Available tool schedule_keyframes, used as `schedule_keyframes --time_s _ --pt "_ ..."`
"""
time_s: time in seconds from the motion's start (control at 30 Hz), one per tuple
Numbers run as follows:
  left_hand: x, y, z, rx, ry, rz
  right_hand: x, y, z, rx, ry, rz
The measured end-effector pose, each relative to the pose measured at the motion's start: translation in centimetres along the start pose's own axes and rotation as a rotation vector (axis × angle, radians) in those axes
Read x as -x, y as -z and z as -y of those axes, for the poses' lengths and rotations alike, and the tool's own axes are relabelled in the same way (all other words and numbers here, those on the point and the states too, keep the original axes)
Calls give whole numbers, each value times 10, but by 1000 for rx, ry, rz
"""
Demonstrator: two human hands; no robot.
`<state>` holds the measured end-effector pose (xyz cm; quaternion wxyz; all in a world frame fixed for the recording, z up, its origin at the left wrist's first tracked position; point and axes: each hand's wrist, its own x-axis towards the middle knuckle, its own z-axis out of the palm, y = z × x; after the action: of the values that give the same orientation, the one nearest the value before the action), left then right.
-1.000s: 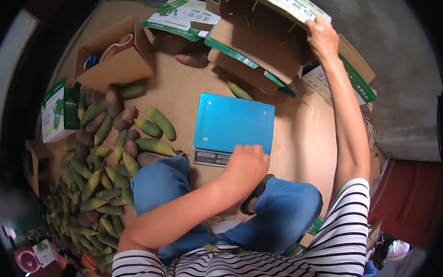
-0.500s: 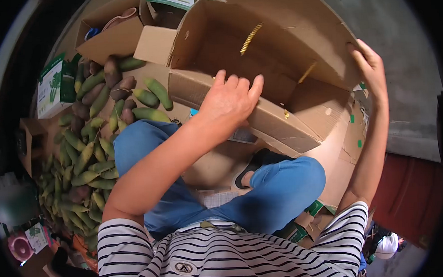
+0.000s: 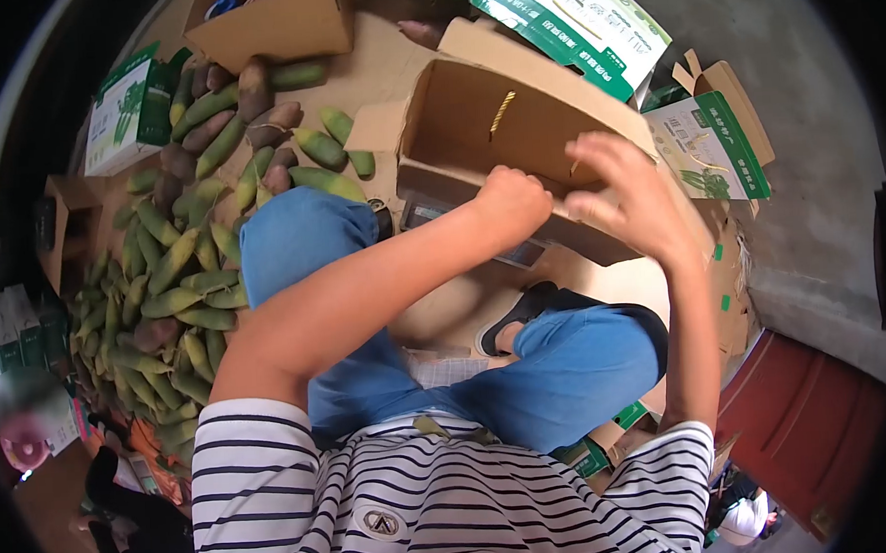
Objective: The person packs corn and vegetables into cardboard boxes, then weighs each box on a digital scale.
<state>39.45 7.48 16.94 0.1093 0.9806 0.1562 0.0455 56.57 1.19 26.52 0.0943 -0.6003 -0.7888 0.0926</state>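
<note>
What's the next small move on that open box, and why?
Probably bring the right hand down onto the near rim of the cardboard box to square it. The left hand is fisted on that rim, the right hand hovers open beside it, and the box stands open and looks empty, with green vegetables piled to its left.
</note>
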Motion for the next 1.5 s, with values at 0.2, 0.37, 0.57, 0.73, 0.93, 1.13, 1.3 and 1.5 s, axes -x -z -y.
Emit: schedule_keyframes --time_s 0.2,0.37,0.57,0.73,0.93,1.13,1.3,1.5 --pt "-4 7 -11 -135 50 310 29 -70 3 -101 -250 352" --pt "-10 43 -33 -26 26 28 36 -87 -30 -89 -357 419" --pt "38 126 -26 308 -13 -527 30 -104 -36 -47 -164 144" --pt "134 107 63 614 311 -930 9 -88 -7 -132 -267 361" --pt "299 -107 176 320 1203 -372 5 -94 -16 -182 -233 260" --pt "343 -242 180 760 1570 -464 8 -92 3 -187 -281 254" --pt "314 -205 142 1009 1534 -588 7 -86 1 -119 -272 223" --pt "240 -46 83 609 878 -751 7 -85 1 -71 -267 259"
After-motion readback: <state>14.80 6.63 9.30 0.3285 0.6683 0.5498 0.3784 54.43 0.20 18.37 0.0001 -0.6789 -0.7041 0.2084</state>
